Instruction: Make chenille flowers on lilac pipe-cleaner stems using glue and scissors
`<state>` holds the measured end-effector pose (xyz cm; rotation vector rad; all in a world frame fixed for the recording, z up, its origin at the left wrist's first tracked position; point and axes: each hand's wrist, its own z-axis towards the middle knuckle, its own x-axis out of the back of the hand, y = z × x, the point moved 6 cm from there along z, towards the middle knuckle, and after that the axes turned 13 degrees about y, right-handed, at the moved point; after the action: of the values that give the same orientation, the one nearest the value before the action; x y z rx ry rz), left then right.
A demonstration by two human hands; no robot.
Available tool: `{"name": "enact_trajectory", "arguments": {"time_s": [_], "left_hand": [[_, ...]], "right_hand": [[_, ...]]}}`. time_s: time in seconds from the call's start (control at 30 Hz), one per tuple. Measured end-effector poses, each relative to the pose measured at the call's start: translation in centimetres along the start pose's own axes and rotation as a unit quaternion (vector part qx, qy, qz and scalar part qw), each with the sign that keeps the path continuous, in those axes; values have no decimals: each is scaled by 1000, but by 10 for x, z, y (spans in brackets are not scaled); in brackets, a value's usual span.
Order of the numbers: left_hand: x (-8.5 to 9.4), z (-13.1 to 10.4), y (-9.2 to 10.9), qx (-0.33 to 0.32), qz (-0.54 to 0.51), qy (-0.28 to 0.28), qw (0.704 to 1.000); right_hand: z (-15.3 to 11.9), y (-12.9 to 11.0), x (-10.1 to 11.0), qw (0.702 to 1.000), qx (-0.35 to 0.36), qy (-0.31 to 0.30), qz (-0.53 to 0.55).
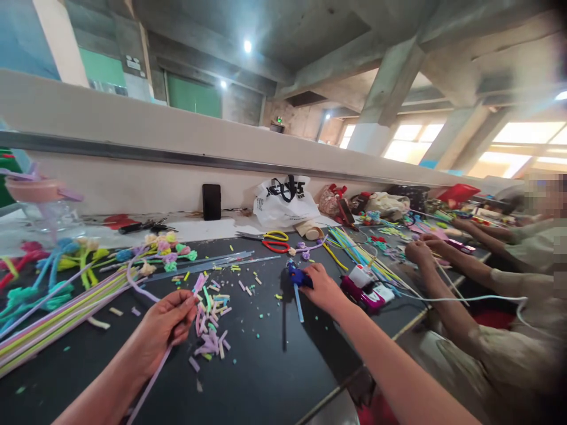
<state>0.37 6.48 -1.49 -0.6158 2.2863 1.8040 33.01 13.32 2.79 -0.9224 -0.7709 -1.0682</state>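
Between the pinched fingers of my left hand (166, 321) is a lilac pipe cleaner (153, 381); its stem runs down to the bottom edge, and a small pinkish-purple tip shows above my fingers. My right hand (322, 286) is closed on a blue glue gun (297, 275) at the middle of the table. A translucent glue stick (299, 304) sticks out of the gun toward me. Beside my left hand lies a loose heap of short cut pipe cleaner pieces (213, 339), mostly lilac with some yellow and green.
Long pipe cleaners (57, 321) and fuzzy flowers (170, 254) lie at left. Scissors (275, 241), a phone (211, 202) and a white bag (283, 203) are at the back. A purple device (363, 295) with a white plug and cable sits right, near co-workers' hands (420, 254).
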Motion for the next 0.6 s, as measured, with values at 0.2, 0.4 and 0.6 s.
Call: {"name": "enact_trajectory", "arguments": {"time_s": [0.2, 0.4, 0.6], "left_hand": [[0, 2, -1, 1, 2, -8, 1000], [0, 4, -1, 1, -5, -22, 1000], [5, 8, 4, -20, -11, -7, 1000]], "right_hand": [[1, 12, 9, 999, -35, -4, -12], [5, -83, 7, 995, 4, 31, 100], [15, -160, -50, 983, 18, -2, 183]]}}
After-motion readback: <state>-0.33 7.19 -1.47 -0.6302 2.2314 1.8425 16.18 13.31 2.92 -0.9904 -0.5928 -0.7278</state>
